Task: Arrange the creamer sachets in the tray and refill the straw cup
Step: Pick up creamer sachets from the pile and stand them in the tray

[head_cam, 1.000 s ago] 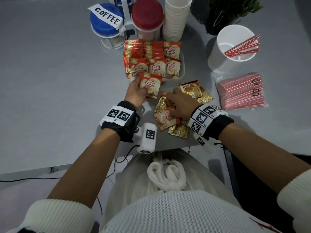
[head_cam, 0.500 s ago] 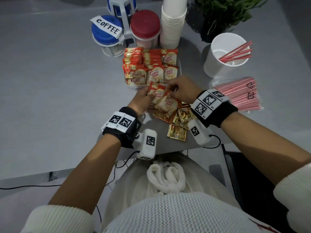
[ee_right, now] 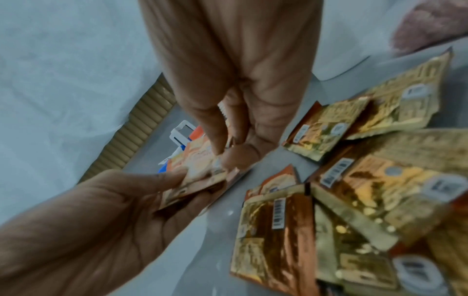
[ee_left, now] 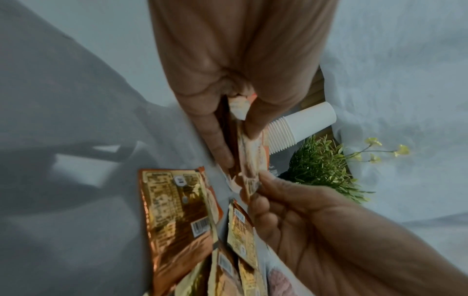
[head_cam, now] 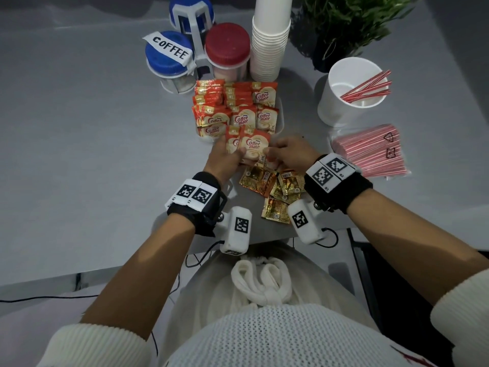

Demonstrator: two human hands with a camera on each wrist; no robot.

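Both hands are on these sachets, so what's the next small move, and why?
Probably release the right hand and let the left hand carry the held sachets forward into the tray: they face up like the rows there.

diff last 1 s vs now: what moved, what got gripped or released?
The right hand left the loose gold sachets, carrying one up and left to the left hand. Both hands now pinch the held sachets, front-side up, just short of the tray. Unchanged: tray rows, straw cup, straw packet.
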